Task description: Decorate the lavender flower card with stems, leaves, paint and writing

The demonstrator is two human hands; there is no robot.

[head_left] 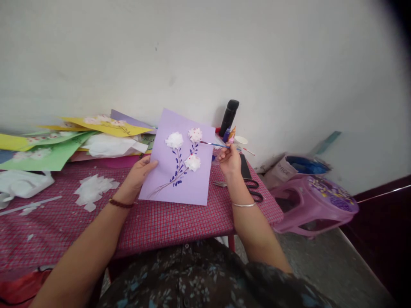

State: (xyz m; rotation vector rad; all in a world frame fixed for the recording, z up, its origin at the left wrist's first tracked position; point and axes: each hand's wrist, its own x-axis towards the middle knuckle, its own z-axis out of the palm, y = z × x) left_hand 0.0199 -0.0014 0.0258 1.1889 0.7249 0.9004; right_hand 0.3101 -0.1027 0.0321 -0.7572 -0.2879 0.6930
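Note:
My left hand (pixel 143 171) grips the left edge of a purple sheet of paper (pixel 160 171), thumb on top, and the sheet is tilted up off the table. On it are painted stems with dark blue leaves and three white paper flowers (pixel 174 140). Red dots mark the upper right flower (pixel 195 134) and a few show on the lower one (pixel 192 162). Pinched in my right hand (pixel 230 160) is a thin blue paintbrush (pixel 218 145), its tip at the right side of the upper right flower.
Scissors (pixel 253 188), small paint bottles (pixel 229 134) and a black bottle (pixel 229 117) stand or lie at the right. Left are white paper pieces (pixel 94 190), a white bottle (pixel 25 183) and stacked coloured sheets (pixel 54 154). A pink stool (pixel 314 205) stands beside the checked tablecloth (pixel 154 226).

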